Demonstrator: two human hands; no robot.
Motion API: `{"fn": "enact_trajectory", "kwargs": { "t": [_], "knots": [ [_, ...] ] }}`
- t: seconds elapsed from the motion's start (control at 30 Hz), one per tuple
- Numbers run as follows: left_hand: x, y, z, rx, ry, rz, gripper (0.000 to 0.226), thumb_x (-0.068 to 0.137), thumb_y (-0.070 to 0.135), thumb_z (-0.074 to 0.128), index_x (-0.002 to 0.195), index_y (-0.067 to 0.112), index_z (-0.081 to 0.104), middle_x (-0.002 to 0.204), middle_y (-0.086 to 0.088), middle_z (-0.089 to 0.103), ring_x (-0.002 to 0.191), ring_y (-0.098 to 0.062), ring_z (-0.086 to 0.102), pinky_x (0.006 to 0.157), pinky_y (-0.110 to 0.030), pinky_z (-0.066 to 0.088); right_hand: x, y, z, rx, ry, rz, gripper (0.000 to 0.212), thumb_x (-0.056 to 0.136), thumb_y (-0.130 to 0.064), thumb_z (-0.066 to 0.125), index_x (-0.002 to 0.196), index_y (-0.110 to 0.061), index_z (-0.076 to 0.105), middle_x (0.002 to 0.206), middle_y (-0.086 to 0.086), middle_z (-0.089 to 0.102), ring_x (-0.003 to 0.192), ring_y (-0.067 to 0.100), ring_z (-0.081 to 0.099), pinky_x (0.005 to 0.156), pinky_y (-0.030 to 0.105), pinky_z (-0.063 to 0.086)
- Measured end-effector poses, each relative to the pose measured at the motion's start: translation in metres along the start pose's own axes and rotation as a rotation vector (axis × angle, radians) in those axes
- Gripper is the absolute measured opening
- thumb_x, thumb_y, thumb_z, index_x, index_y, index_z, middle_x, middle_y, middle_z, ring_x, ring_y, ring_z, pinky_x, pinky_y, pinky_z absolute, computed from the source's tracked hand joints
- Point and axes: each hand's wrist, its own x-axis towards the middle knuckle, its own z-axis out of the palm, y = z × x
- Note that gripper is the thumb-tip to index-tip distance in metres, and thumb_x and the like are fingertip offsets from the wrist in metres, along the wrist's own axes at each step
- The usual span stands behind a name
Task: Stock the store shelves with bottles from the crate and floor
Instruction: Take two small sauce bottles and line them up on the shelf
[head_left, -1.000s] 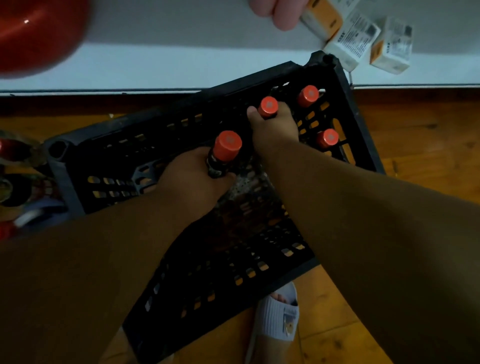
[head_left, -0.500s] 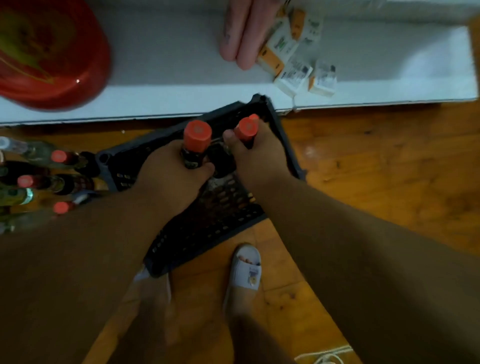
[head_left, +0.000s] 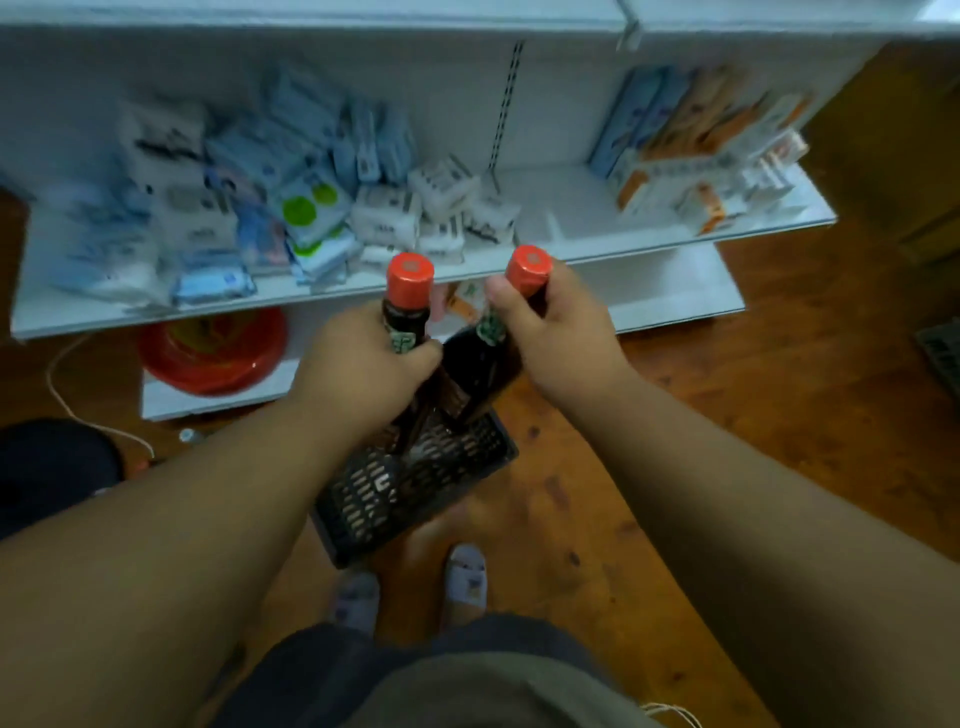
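I hold two dark bottles with orange-red caps, one in each hand, lifted above the black plastic crate (head_left: 415, 499) on the wooden floor. My left hand (head_left: 358, 364) grips the neck of the left bottle (head_left: 408, 296). My right hand (head_left: 550, 332) grips the neck of the right bottle (head_left: 483, 358), which tilts left so the two bodies nearly touch. Both caps reach the front edge of the white shelf (head_left: 571, 254). The crate's contents are hidden behind my hands and the bottles.
The white shelf carries blue and white packets (head_left: 249, 208) on the left and orange-white boxes (head_left: 701, 176) on the right, with a bare patch (head_left: 561, 202) between. A red bowl (head_left: 210, 353) sits on the bottom shelf. A white cord (head_left: 78, 410) lies on the floor at left. My slippered feet (head_left: 467, 577) stand behind the crate.
I have lifted both bottles out of the crate and straightened up; the view now takes in the upper shelf. The other person's hand by the boxes is gone from view.
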Motion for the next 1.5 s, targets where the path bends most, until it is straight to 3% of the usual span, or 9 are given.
{"fn": "enact_trajectory", "kwargs": {
  "t": [0.2, 0.33, 0.47, 0.63, 0.8, 0.97, 1.13, 1.27, 1.5],
  "knots": [
    [-0.007, 0.087, -0.060, -0.164, 0.010, 0.190, 0.013, 0.082, 0.028, 0.070, 0.082, 0.016, 0.066, 0.077, -0.001, 0.067, 0.076, -0.020, 0.064, 0.070, -0.034, 0.049, -0.015, -0.064, -0.066, 0.206, 0.319, -0.007, 0.031, 0.097, -0.048, 0.049, 0.076, -0.025, 0.048, 0.071, -0.008, 0.051, 0.062, -0.004, 0.048, 0.059, 0.007, 0.038],
    [-0.019, 0.129, -0.078, -0.178, 0.021, 0.284, 0.018, 0.079, 0.029, 0.069, 0.080, 0.012, 0.064, 0.070, -0.005, 0.067, 0.066, -0.018, 0.063, 0.059, -0.028, 0.045, -0.021, -0.079, -0.095, 0.522, 0.386, 0.049, 0.039, 0.092, -0.055, 0.050, 0.089, -0.016, 0.055, 0.077, 0.012, 0.061, 0.073, 0.025, 0.069, 0.079, 0.045, 0.055],
    [-0.019, 0.168, -0.068, -0.227, -0.003, 0.333, 0.020, 0.078, 0.024, 0.071, 0.080, 0.006, 0.063, 0.072, -0.012, 0.067, 0.069, -0.025, 0.065, 0.061, -0.030, 0.045, -0.022, -0.078, -0.128, 0.805, 0.421, 0.067, 0.036, 0.095, -0.044, 0.056, 0.098, -0.008, 0.056, 0.070, 0.008, 0.056, 0.061, 0.024, 0.061, 0.071, 0.043, 0.052],
    [-0.009, 0.232, -0.019, -0.246, -0.034, 0.358, 0.011, 0.076, 0.017, 0.072, 0.076, 0.010, 0.064, 0.069, -0.009, 0.067, 0.065, -0.021, 0.064, 0.062, -0.032, 0.049, -0.013, -0.050, -0.200, 0.587, 0.468, 0.000, 0.050, 0.082, -0.043, 0.074, 0.091, 0.003, 0.058, 0.066, 0.017, 0.063, 0.056, 0.023, 0.064, 0.063, 0.036, 0.054],
    [0.000, 0.315, 0.054, -0.330, -0.037, 0.324, 0.006, 0.078, 0.016, 0.071, 0.079, 0.012, 0.066, 0.070, -0.007, 0.068, 0.064, -0.017, 0.063, 0.061, -0.028, 0.047, 0.008, -0.001, -0.299, 0.469, 0.354, 0.066, 0.011, 0.076, -0.014, 0.066, 0.076, -0.006, 0.058, 0.060, 0.014, 0.063, 0.061, 0.027, 0.060, 0.070, 0.044, 0.055],
    [0.018, 0.385, 0.108, -0.403, -0.069, 0.287, 0.007, 0.080, 0.012, 0.070, 0.083, 0.017, 0.065, 0.075, -0.005, 0.067, 0.069, -0.016, 0.061, 0.060, -0.026, 0.044, 0.044, 0.036, -0.382, 0.349, 0.270, 0.044, 0.007, 0.075, -0.010, 0.063, 0.076, -0.006, 0.058, 0.066, 0.007, 0.056, 0.064, 0.018, 0.054, 0.064, 0.035, 0.046],
    [0.066, 0.431, 0.137, -0.443, -0.054, 0.204, 0.013, 0.073, 0.008, 0.071, 0.079, 0.015, 0.061, 0.074, -0.009, 0.064, 0.070, -0.022, 0.060, 0.066, -0.033, 0.049, 0.108, 0.068, -0.424, 0.494, 0.319, 0.056, 0.010, 0.080, -0.010, 0.065, 0.076, -0.007, 0.055, 0.063, 0.013, 0.054, 0.057, 0.021, 0.054, 0.065, 0.038, 0.048],
    [0.129, 0.465, 0.160, -0.511, -0.074, 0.222, 0.012, 0.082, 0.020, 0.071, 0.073, 0.013, 0.066, 0.069, -0.005, 0.073, 0.074, -0.025, 0.070, 0.081, -0.042, 0.055, 0.167, 0.081, -0.450, 0.520, 0.405, -0.089, 0.028, 0.085, -0.034, 0.071, 0.073, -0.014, 0.056, 0.059, 0.017, 0.053, 0.047, 0.030, 0.056, 0.059, 0.046, 0.054],
    [0.234, 0.547, 0.209, -0.584, -0.150, 0.252, 0.021, 0.074, 0.038, 0.070, 0.077, 0.018, 0.066, 0.073, -0.006, 0.074, 0.073, -0.027, 0.071, 0.081, -0.050, 0.058, 0.255, 0.106, -0.522, 0.760, 0.366, -0.022, 0.032, 0.087, -0.031, 0.068, 0.079, -0.005, 0.052, 0.066, 0.019, 0.049, 0.062, 0.030, 0.052, 0.071, 0.045, 0.049]
  ]
}}
